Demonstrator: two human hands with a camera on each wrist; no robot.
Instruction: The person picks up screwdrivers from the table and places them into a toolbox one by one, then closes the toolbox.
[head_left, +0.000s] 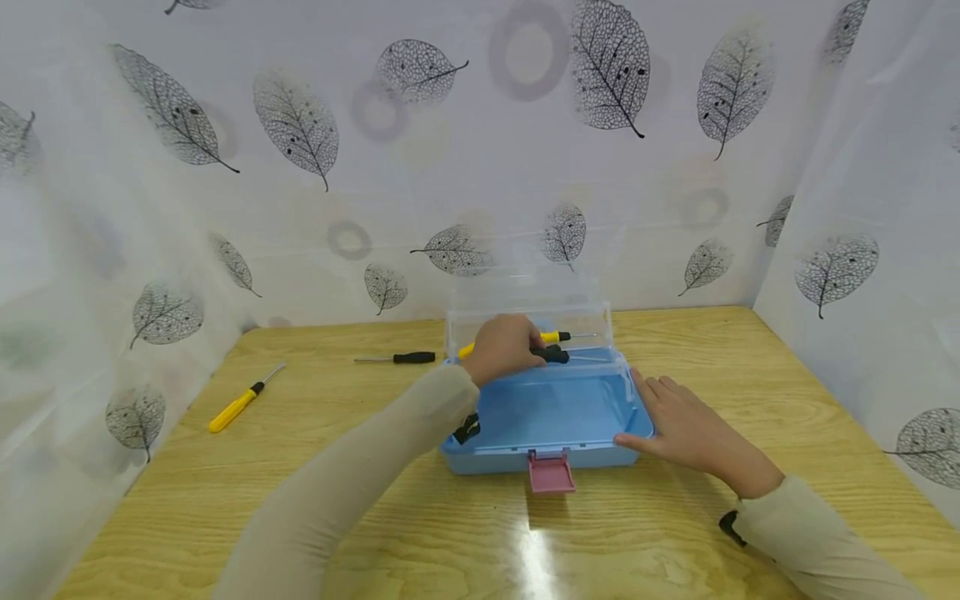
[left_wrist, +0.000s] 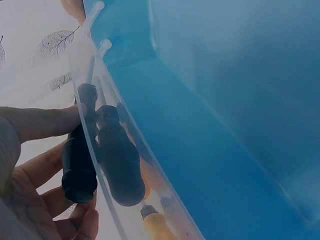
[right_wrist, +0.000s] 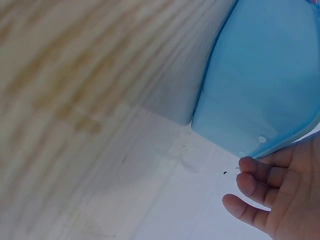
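Note:
My left hand [head_left: 504,346] pinches a black-handled screwdriver [left_wrist: 80,162] at the clear tray [left_wrist: 107,200] along the back of a blue toolbox [head_left: 555,412]. A second dark handle [left_wrist: 120,160] shows through the tray's plastic; whether it is another tool or a reflection, I cannot tell. Behind the hand lies a yellow-handled screwdriver [head_left: 553,337], its shaft pointing right. My right hand [head_left: 686,429] rests on the toolbox's right front corner, thumb on the rim and fingers along the side. Its fingers look loosely bent in the right wrist view.
A yellow screwdriver [head_left: 238,408] lies on the wooden table [head_left: 322,467] at the left. Another black screwdriver [head_left: 412,357] lies just left of the toolbox. The toolbox's pink latch [head_left: 551,473] hangs down in front. Behind stands a leaf-patterned curtain [head_left: 480,167].

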